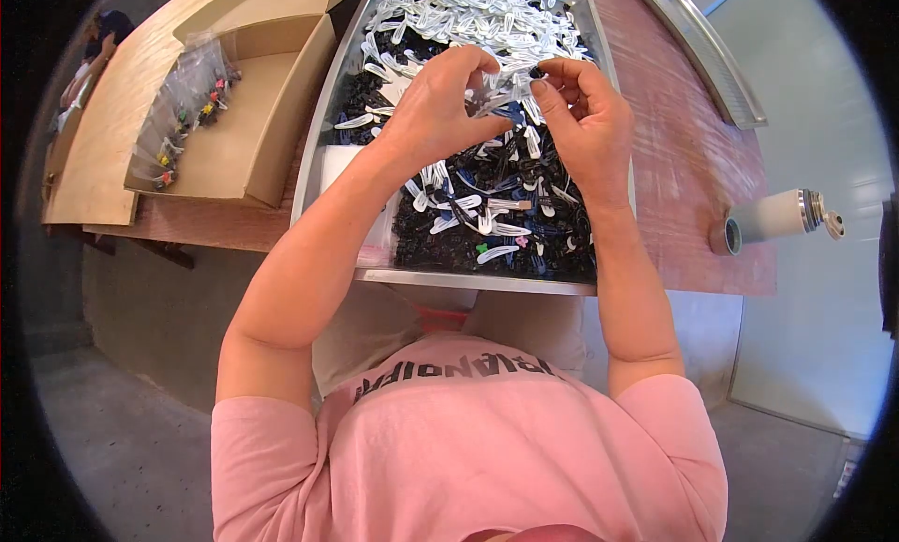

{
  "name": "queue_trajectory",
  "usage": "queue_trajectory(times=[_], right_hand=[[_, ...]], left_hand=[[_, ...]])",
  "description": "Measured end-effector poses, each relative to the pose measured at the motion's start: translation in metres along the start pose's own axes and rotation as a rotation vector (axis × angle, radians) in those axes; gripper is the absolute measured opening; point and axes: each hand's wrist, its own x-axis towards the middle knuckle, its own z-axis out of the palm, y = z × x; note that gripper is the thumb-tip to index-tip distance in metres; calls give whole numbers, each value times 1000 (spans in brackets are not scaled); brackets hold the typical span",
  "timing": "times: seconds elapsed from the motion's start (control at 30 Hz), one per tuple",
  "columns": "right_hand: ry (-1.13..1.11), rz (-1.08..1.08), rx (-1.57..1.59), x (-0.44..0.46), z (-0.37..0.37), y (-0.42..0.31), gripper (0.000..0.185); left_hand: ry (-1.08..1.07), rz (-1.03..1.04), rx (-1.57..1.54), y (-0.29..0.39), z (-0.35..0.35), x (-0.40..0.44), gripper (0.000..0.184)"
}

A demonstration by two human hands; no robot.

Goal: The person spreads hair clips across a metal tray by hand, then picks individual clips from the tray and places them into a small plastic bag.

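My left hand (435, 106) is closed on a small clear plastic bag (506, 92), thumb and fingers curled round its left side. At the bag's right edge, my right hand (592, 120) pinches with thumb and forefinger. A small dark thing shows at those fingertips, too small to name. Both hands are above a metal tray (449, 278) heaped with snap hair clips. White clips (459, 17) cover its far part; black clips (468, 247) lie mostly nearer me, with white ones and a few coloured pieces among them. What lies inside the bag cannot be made out.
Left of the tray, an open cardboard box (267, 134) holds several filled clear bags (192, 111). A white stack (339, 167) lies inside the tray's left side. At right are a flask (773, 216) and a second metal tray (702, 50). Another person (110, 31) is far left.
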Motion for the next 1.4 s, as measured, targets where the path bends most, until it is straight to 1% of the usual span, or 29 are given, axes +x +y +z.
queue_trajectory(times=[0.27, 0.33, 0.4, 0.47, 0.5, 0.53, 0.57, 0.63, 0.67, 0.73, 0.77, 0.8, 0.83, 0.87, 0.93, 0.97, 1.03, 1.07, 1.13, 1.27, 1.4], right_hand=[[-5, 41, 30, 0, 0, -1, 27], [31, 23, 51, 0, 0, 0, 31], [34, 22, 88, 1, 0, 1, 34], [36, 22, 127, 1, 0, 1, 37], [-21, 30, 33, 2, -1, 0, 39], [-78, 37, -61, 2, -1, -1, 41], [-76, 38, -61, 1, 0, 0, 41], [-211, 105, 39, 0, 4, 3, 37], [-210, 106, 38, -2, 4, 6, 37], [-169, 123, 125, -2, 6, 11, 30], [-171, 122, 126, -1, 5, 11, 30], [-133, 166, 137, 0, 3, 12, 25], [-92, 211, 147, 1, 0, 13, 21], [-93, 211, 147, 2, -1, 12, 21], [-6, 260, 291, 4, -5, 9, 15], [35, 274, 340, 5, -4, 11, 13], [49, 288, 346, 6, -6, 9, 13], [61, 303, 353, 7, -7, 8, 13], [66, 314, 388, 7, -8, 8, 13], [87, 330, 408, 7, -8, 6, 14], [101, 323, 434, 8, -7, 7, 14]], left_hand=[[17, -11, -14, 1, -2, 0, 56], [10, -21, -8, 1, -3, 1, 57], [-13, -119, -34, 2, -4, 2, 61], [4, -154, -62, 2, -5, 3, 64], [21, -188, -89, 2, -5, 4, 67], [20, -188, -89, 0, -3, 4, 67], [42, -152, -79, -3, -1, 3, 69], [62, -116, -70, -2, 1, 2, 71], [37, -84, -55, -1, 2, 0, 74], [17, -53, -39, -1, 4, 1, 76], [-1, -31, -90, -2, 5, 0, 78], [-19, -11, -140, 0, 4, 1, 79], [-102, -117, -202, 5, -1, 1, 81], [-102, -118, -202, 4, -2, 3, 81], [-190, -232, -492, 1, -5, 6, 68], [-191, -230, -492, 0, -7, 5, 68], [-264, -348, -835, 1, -12, 4, 54], [-263, -348, -835, 1, -13, 5, 54], [-372, -465, -998, 0, -15, 6, 47], [-384, -490, -1022, 2, -13, 4, 52], [-488, -504, -957, 2, -17, 4, 56]])
